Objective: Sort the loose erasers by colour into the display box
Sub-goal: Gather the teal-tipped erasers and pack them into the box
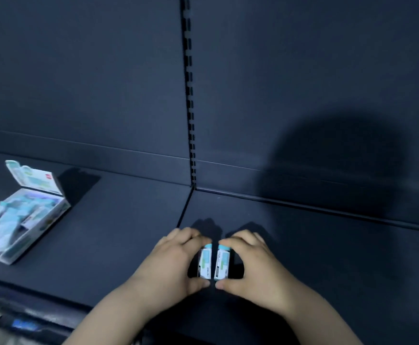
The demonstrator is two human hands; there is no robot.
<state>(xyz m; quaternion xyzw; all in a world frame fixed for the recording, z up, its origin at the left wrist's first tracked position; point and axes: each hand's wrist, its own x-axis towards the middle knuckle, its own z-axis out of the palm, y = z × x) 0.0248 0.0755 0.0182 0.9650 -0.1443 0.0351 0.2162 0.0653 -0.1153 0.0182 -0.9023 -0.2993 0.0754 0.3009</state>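
Two small erasers in white and light-blue sleeves stand side by side on the dark shelf, near its front edge. My left hand (176, 260) grips the left eraser (205, 262) between fingers and thumb. My right hand (255, 265) grips the right eraser (222, 263) the same way. The two erasers are almost touching. The display box (41, 227) lies far to the left on the shelf, its lid flap raised, holding several light-blue erasers; it is blurred.
The dark shelf (128, 232) has a seam running back to a slotted upright (189, 95) in the rear wall. A price-label strip (26, 324) runs along the shelf's front edge at lower left. My shadow falls on the right wall.
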